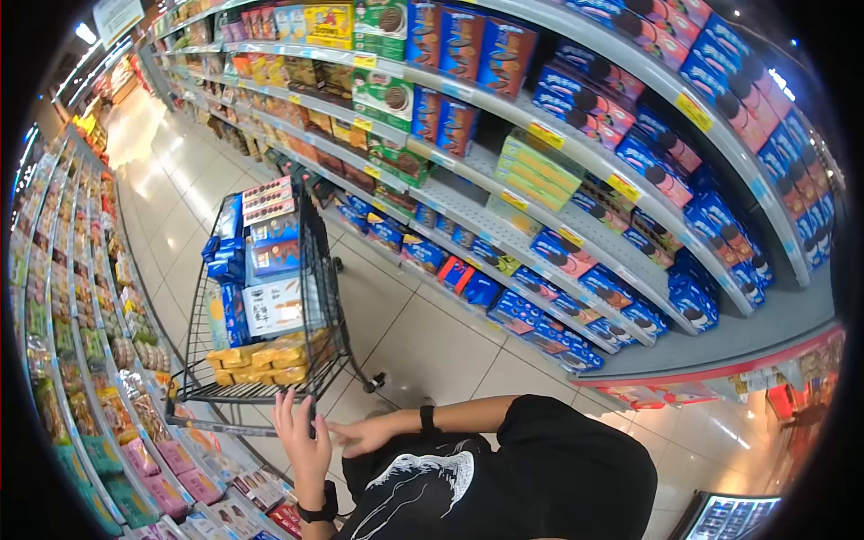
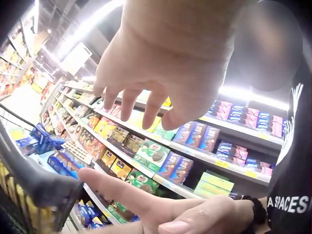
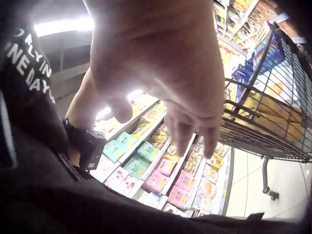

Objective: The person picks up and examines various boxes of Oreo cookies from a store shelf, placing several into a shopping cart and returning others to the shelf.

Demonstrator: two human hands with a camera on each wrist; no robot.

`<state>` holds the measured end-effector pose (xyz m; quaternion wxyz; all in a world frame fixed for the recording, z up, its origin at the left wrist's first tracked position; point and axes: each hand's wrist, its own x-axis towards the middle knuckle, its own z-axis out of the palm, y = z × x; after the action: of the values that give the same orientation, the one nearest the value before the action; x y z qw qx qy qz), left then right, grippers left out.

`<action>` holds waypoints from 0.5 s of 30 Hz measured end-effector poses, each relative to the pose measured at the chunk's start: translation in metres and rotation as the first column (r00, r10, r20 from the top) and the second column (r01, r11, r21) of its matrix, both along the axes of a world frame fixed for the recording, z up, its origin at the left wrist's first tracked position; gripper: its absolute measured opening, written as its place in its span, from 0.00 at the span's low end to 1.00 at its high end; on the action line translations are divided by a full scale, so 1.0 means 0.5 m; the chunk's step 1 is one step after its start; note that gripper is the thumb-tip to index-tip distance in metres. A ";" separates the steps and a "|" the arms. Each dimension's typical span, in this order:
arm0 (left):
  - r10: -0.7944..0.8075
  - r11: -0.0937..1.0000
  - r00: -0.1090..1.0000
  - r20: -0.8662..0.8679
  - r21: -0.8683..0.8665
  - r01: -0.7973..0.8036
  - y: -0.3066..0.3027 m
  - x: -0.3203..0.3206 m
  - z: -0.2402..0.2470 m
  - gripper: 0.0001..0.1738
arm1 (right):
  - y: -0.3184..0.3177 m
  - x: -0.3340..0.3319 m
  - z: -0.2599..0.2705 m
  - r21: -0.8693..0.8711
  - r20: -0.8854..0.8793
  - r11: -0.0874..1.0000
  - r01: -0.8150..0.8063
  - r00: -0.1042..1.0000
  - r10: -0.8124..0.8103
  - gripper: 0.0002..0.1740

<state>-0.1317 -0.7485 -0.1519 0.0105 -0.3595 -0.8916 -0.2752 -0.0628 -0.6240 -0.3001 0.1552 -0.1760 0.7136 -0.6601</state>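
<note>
My left hand (image 1: 301, 441) is raised just behind the handle (image 1: 216, 425) of a black wire shopping cart (image 1: 193, 389), its fingers extended and spread apart. Close beside it, my right hand (image 1: 367, 434) reaches across from the right with a finger pointing toward the left one. Neither holds anything. In the left wrist view, the right hand (image 2: 195, 212) lies below the left hand (image 2: 165, 73), and the cart's grey handle (image 2: 44, 183) is near its fingertip. The cart carries golden packs (image 1: 261, 360), a white box (image 1: 273, 308) and several blue packs (image 1: 225, 261).
A long shelf (image 1: 468, 162) of boxed biscuits curves along the right, with several blue boxes (image 1: 513, 58) on it. Another shelf (image 1: 63, 306) of packaged snacks runs down the left. Pale tiled floor (image 1: 423, 351) lies between the cart and the right shelf.
</note>
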 end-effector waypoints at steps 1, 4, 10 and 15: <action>-0.017 1.000 1.000 -0.005 0.011 0.017 0.016 0.006 0.001 0.19 | 0.003 0.003 -0.004 -0.323 0.241 0.938 -0.128 0.947 0.213 0.51; -0.074 0.996 0.997 0.019 0.043 0.073 0.047 0.005 -0.014 0.19 | 0.046 0.011 -0.046 -0.060 0.162 0.988 -0.143 0.975 0.151 0.47; -0.009 0.996 0.987 0.160 0.085 -0.004 0.075 -0.090 -0.152 0.23 | 0.187 -0.011 -0.026 -0.003 0.225 1.000 -0.001 0.974 0.002 0.35; 0.049 0.995 0.981 0.190 0.071 -0.064 0.111 -0.192 -0.213 0.27 | 0.266 -0.065 -0.019 0.245 0.207 0.947 0.207 0.943 -0.259 0.27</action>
<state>-0.2277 -0.6929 -0.2585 -0.0524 -0.3058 -0.8872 -0.3413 -0.0952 -0.4908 -0.3097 0.1779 0.0083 0.7745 -0.6070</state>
